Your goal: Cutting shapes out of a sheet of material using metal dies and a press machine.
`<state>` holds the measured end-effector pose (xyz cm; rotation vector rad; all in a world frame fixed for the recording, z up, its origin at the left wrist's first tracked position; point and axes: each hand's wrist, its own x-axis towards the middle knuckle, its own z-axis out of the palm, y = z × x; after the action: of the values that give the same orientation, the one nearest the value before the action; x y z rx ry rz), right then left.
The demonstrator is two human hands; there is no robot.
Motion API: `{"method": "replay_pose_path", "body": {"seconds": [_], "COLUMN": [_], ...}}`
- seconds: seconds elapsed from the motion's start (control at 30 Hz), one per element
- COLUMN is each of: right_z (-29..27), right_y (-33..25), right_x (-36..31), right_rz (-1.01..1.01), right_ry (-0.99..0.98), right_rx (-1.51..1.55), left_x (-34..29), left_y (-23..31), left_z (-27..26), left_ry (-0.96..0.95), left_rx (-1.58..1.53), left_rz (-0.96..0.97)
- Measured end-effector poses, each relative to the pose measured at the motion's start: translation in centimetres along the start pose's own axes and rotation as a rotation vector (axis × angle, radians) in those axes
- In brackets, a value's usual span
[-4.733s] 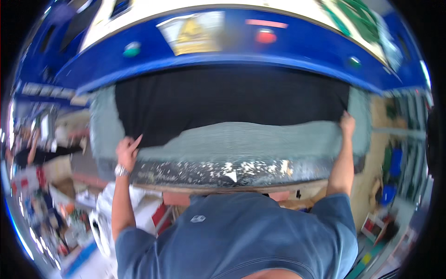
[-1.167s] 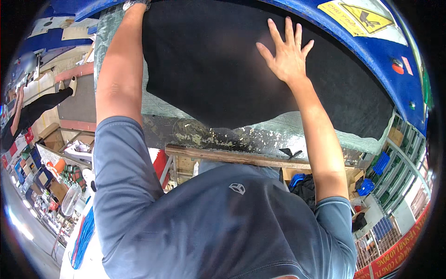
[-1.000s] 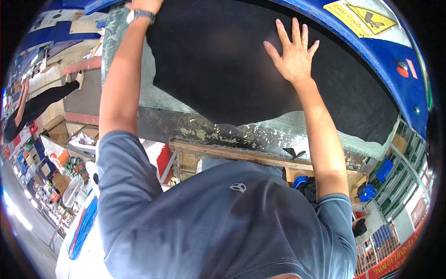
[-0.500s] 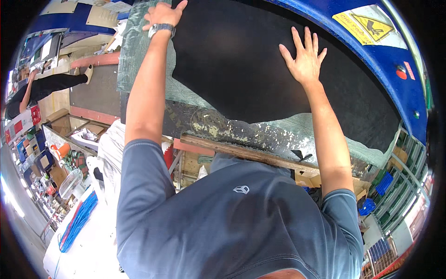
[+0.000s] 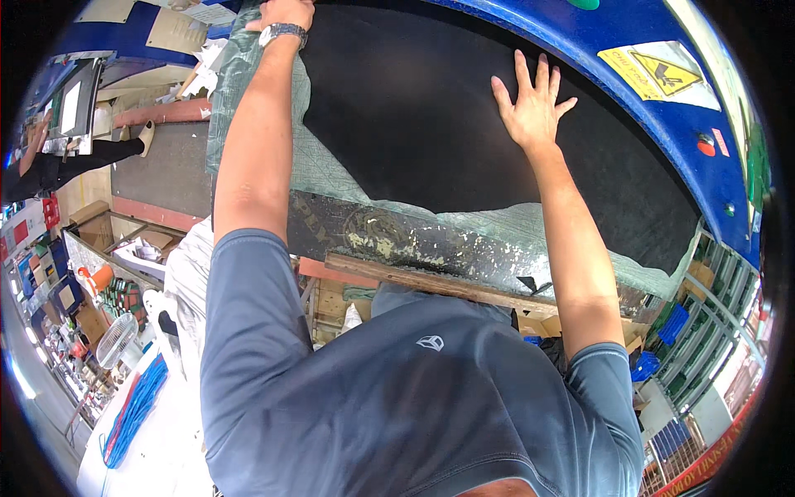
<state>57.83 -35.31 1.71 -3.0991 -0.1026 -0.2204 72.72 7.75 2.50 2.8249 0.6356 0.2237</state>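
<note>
A large black sheet with an irregular, wavy edge, looking like leather (image 5: 406,108), lies flat over a worn greenish board (image 5: 331,170). My right hand (image 5: 532,112) rests palm down on the black sheet with its fingers spread. At the far left, my left hand (image 5: 286,14) is by the sheet's left edge and the board. Its fingers look apart, though the picture's top edge cuts some of them off. A metal watch (image 5: 281,33) sits on my left wrist.
A blue machine body (image 5: 654,124) curves along the far and right side, with a yellow warning label (image 5: 662,73) and a red button (image 5: 705,145). A wooden strip (image 5: 414,276) runs along the near edge. Another person's leg (image 5: 91,161) shows at far left, near a fan (image 5: 118,341).
My left hand has moved a little farther away, toward the top edge. The black sheet's near edge has shifted slightly away from me, and my right hand has shifted slightly left.
</note>
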Motion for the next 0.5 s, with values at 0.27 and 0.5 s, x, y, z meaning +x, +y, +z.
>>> {"method": "replay_pose_path", "body": {"seconds": [0.27,0.5], "right_z": [-1.1,-1.8], "right_y": [-2.8,-4.8], "right_x": [-1.6,-1.6], "right_rz": [-0.045,-0.054], "right_ry": [-0.043,-0.090], "right_rx": [-0.020,0.012], "left_x": [-14.4,-22.9], "left_y": [-4.2,-5.1], "left_z": [-5.4,-6.9], "left_ry": [-0.386,-0.354], "left_rx": [0.095,-0.411], "left_rz": [0.007,0.047]}}
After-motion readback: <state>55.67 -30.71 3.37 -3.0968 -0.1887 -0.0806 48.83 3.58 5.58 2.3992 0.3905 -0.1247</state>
